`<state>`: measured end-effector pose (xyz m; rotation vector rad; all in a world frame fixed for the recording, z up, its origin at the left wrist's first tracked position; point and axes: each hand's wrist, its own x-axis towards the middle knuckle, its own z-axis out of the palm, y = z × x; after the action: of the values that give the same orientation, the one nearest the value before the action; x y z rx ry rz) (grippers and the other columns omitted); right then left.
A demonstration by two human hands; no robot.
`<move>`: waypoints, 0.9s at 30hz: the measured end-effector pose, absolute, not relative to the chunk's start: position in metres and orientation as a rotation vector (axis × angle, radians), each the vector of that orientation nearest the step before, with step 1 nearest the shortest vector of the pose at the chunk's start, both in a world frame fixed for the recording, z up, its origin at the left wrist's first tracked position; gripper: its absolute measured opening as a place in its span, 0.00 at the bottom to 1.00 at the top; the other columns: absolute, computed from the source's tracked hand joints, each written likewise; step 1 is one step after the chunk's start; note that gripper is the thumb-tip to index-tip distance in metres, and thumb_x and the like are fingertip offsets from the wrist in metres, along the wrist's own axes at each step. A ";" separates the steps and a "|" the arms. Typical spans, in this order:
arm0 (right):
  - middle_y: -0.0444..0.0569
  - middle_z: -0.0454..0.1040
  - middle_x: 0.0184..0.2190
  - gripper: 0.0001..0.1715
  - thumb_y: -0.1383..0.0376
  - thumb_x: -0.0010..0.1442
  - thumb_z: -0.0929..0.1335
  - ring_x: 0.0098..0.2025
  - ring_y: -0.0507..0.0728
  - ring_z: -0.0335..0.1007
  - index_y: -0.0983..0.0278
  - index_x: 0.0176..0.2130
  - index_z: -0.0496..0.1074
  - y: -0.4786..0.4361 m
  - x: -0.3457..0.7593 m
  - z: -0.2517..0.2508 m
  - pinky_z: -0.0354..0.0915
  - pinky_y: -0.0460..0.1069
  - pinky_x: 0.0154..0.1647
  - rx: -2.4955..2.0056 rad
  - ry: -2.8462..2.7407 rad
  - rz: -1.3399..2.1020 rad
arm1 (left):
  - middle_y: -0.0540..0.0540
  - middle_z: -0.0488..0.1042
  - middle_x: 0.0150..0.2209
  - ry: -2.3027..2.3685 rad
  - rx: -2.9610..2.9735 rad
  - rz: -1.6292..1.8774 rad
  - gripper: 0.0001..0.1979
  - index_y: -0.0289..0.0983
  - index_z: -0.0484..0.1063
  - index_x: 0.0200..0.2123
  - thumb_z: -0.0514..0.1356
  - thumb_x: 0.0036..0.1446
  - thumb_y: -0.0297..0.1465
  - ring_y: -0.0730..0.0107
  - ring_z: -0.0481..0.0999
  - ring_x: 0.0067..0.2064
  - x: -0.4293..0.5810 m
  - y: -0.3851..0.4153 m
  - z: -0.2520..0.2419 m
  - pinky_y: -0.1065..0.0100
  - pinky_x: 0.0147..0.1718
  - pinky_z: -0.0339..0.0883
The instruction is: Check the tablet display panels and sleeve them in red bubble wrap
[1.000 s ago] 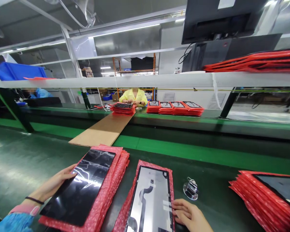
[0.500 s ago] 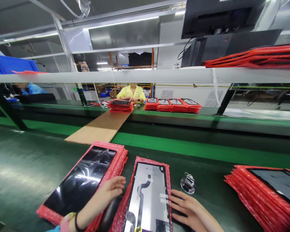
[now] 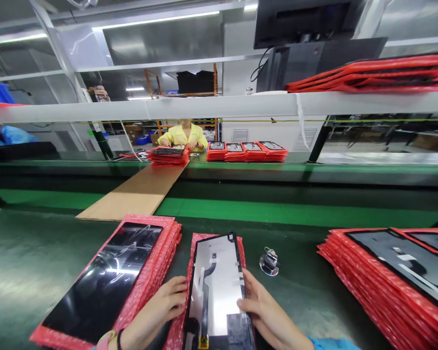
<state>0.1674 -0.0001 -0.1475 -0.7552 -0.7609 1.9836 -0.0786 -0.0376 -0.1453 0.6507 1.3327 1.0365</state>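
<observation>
A silver-backed panel point(image 3: 216, 287) with a black flex cable sits tilted above a red bubble-wrap sheet point(image 3: 195, 243) in front of me. My left hand point(image 3: 166, 306) grips its left edge and my right hand point(image 3: 257, 306) grips its right edge, fingers curled round it. To the left lies a glossy black panel point(image 3: 102, 282) on a stack of red bubble-wrap sheets point(image 3: 156, 265). A small metal clip on a round base point(image 3: 269, 262) stands just right of the held panel.
A second stack of red sheets with dark panels point(image 3: 387, 272) fills the right. A cardboard sheet point(image 3: 131, 194) bridges the green conveyor point(image 3: 277, 211). Across it a person in yellow point(image 3: 184, 135) works beside several red stacks point(image 3: 246, 151). A monitor point(image 3: 302, 22) hangs above the shelf.
My left hand left the black panel and moved right to the silver-backed panel. Both hands now hold its edges and it has lifted off the red sheet.
</observation>
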 end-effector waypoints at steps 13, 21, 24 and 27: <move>0.48 0.72 0.54 0.45 0.74 0.42 0.75 0.56 0.59 0.65 0.55 0.58 0.63 0.007 0.193 -0.095 0.57 0.53 0.58 -0.451 -0.951 1.975 | 0.41 0.70 0.51 1.298 0.734 1.513 0.24 0.40 0.68 0.45 0.66 0.45 0.41 0.54 0.68 0.54 -0.081 -0.032 -0.122 0.61 0.49 0.65; 0.51 0.70 0.54 0.46 0.67 0.45 0.75 0.57 0.61 0.64 0.57 0.60 0.59 -0.002 0.190 -0.045 0.55 0.55 0.58 -0.355 -1.114 1.902 | 0.51 0.74 0.51 0.939 0.669 1.543 0.22 0.44 0.69 0.52 0.62 0.52 0.38 0.65 0.66 0.57 -0.042 -0.016 -0.028 0.73 0.47 0.66; 0.51 0.71 0.53 0.46 0.66 0.44 0.75 0.56 0.61 0.65 0.57 0.60 0.60 -0.003 0.189 -0.036 0.56 0.55 0.58 -0.349 -1.141 1.868 | 0.52 0.74 0.52 0.911 0.703 1.579 0.25 0.43 0.69 0.53 0.64 0.50 0.34 0.65 0.65 0.58 -0.033 -0.013 -0.012 0.75 0.47 0.66; 0.51 0.73 0.51 0.47 0.66 0.44 0.75 0.53 0.62 0.68 0.57 0.60 0.60 -0.004 0.188 -0.029 0.57 0.56 0.56 -0.372 -1.173 1.834 | 0.50 0.75 0.51 0.881 0.785 1.539 0.30 0.44 0.65 0.56 0.64 0.48 0.30 0.60 0.71 0.54 -0.030 -0.009 -0.002 0.70 0.45 0.71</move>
<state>0.1877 -0.0037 -0.0291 -0.3716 -1.1729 1.8339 -0.0296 -0.0089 -0.0023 0.7847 0.8812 1.5388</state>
